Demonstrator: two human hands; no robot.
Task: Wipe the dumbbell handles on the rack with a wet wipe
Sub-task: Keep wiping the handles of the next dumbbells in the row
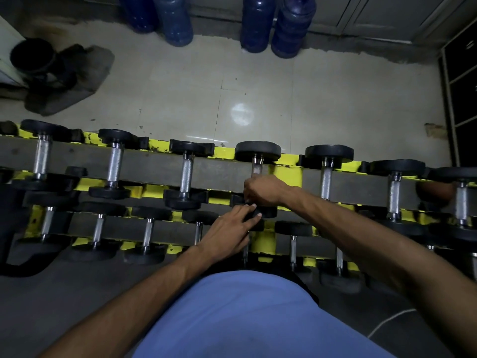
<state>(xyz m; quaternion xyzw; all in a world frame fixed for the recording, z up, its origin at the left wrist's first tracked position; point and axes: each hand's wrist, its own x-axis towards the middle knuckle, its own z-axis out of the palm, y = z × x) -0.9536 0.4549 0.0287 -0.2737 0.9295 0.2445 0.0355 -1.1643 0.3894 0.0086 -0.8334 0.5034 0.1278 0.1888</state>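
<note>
A yellow two-tier rack holds rows of black-headed dumbbells with knurled steel handles. My right hand is curled round the near part of the handle of the fourth dumbbell on the top tier. Only the far end of that handle shows, under its round head. My left hand lies with straight fingers on the near head of the same dumbbell. No wipe shows; my right hand's fingers hide whatever is under them. Other bare handles flank it.
Beyond the rack lies pale tiled floor. Several blue water jugs stand by the far wall. A black bucket and grey mat sit at far left, a dark cabinet at right. A white cable crosses the near floor.
</note>
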